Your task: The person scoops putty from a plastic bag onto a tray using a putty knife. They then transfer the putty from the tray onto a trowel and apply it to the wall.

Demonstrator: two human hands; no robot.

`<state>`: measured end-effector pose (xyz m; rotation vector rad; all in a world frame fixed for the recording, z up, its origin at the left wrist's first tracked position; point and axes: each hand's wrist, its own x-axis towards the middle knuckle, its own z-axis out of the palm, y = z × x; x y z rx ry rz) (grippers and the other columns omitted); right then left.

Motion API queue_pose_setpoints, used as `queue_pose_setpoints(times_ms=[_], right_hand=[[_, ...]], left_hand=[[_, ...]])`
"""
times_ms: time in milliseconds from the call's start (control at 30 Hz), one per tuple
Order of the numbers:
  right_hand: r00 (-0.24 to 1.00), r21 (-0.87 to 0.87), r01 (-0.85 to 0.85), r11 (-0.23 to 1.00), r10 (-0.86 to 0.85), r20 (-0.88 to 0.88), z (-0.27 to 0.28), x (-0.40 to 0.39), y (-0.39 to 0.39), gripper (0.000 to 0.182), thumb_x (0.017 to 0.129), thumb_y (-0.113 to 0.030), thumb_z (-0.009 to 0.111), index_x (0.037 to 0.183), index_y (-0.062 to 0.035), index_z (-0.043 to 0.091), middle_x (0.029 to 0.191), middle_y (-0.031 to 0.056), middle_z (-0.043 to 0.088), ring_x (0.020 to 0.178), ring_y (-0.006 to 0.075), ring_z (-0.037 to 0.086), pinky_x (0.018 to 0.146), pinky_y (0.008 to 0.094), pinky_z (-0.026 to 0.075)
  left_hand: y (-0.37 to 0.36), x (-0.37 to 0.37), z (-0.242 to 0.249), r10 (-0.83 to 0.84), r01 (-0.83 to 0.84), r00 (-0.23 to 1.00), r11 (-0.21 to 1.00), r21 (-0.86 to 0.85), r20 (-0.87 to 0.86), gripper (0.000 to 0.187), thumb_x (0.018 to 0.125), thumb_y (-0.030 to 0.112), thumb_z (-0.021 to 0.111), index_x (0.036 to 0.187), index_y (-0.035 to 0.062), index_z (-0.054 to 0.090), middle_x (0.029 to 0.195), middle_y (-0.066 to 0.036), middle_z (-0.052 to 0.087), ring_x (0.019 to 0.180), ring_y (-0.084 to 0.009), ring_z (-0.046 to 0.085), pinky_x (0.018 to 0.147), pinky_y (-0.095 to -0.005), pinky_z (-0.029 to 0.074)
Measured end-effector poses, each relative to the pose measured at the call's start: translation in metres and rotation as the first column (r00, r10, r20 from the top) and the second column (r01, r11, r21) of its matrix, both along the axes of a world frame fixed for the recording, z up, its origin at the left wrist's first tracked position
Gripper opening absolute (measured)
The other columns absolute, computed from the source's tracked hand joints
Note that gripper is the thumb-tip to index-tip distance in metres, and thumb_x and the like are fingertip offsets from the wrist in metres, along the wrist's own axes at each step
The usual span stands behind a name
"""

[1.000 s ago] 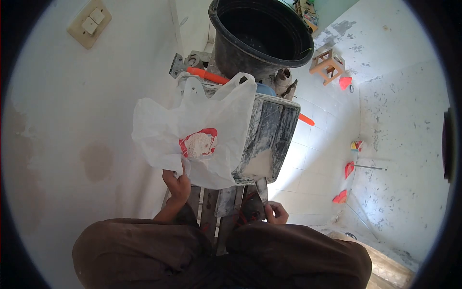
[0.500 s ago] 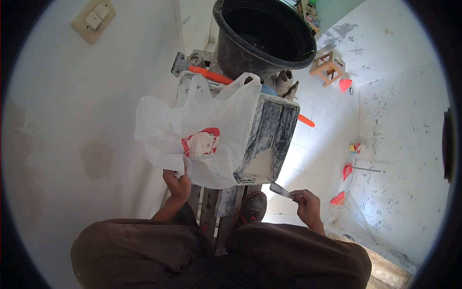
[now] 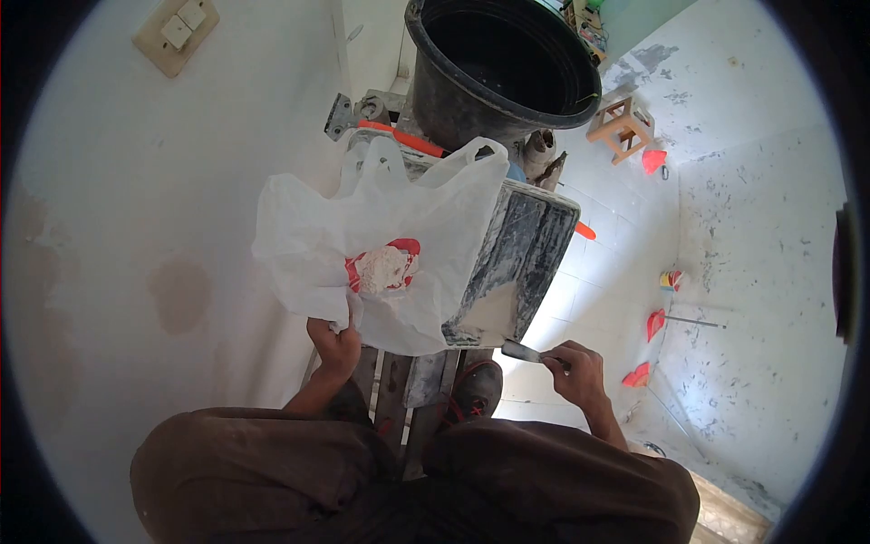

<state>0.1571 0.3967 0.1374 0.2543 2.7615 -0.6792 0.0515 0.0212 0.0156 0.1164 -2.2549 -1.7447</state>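
Note:
My left hand (image 3: 335,346) is closed on the near edge of a white plastic bag (image 3: 408,204). Inside the spread bag lies a heap of pale powder (image 3: 384,268), with red patches around it. The bag covers the left part of a dark, powder-smeared tray (image 3: 521,240). A beige layer of paste or powder (image 3: 492,313) lies in the tray's near right corner. Held by my right hand (image 3: 575,372) is a putty knife (image 3: 521,352), its blade tip at the tray's near right corner.
A large black bucket (image 3: 435,82) stands behind the tray, with an orange-handled scraper (image 3: 403,138) in front of it. Below are wooden slats (image 3: 391,390) under my shoes. On the tiled floor stands a wooden stool (image 3: 622,129); a wall with a light switch (image 3: 177,36) rises at left.
My right hand has turned and brought the putty knife slightly left and up against the tray's corner. The tray's right side has shifted a little to the right. The left hand holds its place.

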Motion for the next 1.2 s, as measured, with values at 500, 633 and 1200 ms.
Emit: queue_pose_setpoints(times_ms=[500, 633, 1200], right_hand=[[0.997, 0.234, -0.032, 0.972, 0.016, 0.072, 0.038, -0.031, -0.043, 0.011, 0.085, -0.017, 0.070, 0.084, -0.0088, 0.078, 0.079, 0.0104, 0.071, 0.072, 0.0317, 0.069, 0.066, 0.0438, 0.053], [0.997, 0.164, -0.031, 0.986, 0.019, 0.073, 0.027, -0.028, -0.048, 0.014, 0.086, -0.018, 0.069, 0.083, -0.0087, 0.078, 0.080, 0.0108, 0.071, 0.072, 0.0334, 0.069, 0.067, 0.0463, 0.054], [0.968, 0.256, -0.162, 0.953, 0.103, 0.228, 0.026, -0.035, -0.084, 0.019, 0.091, -0.019, 0.061, 0.090, -0.0091, 0.077, 0.086, 0.0142, 0.068, 0.080, 0.0364, 0.068, 0.071, 0.0498, 0.053]], left_hand=[[-0.002, 0.000, -0.001, -0.010, 0.005, 0.995, 0.999, -0.046, -0.099, 0.017, 0.088, -0.001, 0.058, 0.103, -0.0068, 0.066, 0.096, -0.014, 0.069, 0.090, -0.0242, 0.067, 0.084, -0.0365, 0.051], [-0.003, -0.001, -0.001, -0.032, 0.029, 0.997, 0.999, -0.040, -0.077, 0.026, 0.083, -0.007, 0.052, 0.106, -0.0080, 0.065, 0.099, -0.016, 0.070, 0.092, -0.0280, 0.068, 0.086, -0.0369, 0.051], [-0.003, 0.000, -0.010, -0.028, 0.030, 0.993, 0.999, 0.018, -0.116, 0.018, 0.089, -0.001, 0.062, 0.106, -0.0069, 0.064, 0.104, -0.015, 0.068, 0.097, -0.0258, 0.066, 0.090, -0.0383, 0.050]])
